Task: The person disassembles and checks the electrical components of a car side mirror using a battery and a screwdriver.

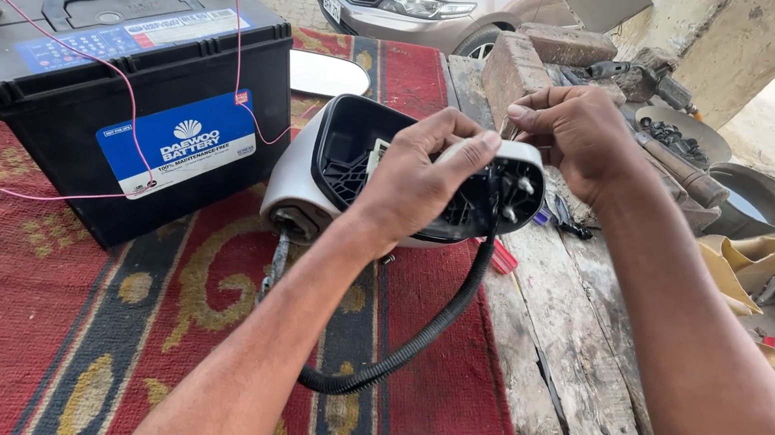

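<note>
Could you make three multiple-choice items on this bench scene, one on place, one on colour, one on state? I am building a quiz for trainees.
1. Where does the car battery stand?
A. left of the mirror housing
B. on the bricks
C. under the table

2. What colour are the thin wires on the battery?
A. green
B. pink
C. black

3. How is the mirror housing held?
A. lying untouched
B. one hand only
C. both hands grip it

Answers:
1 A, it sits on the patterned rug to the housing's left.
2 B, pink loops run over its case.
3 C, left hand and right hand both grasp it.
</note>
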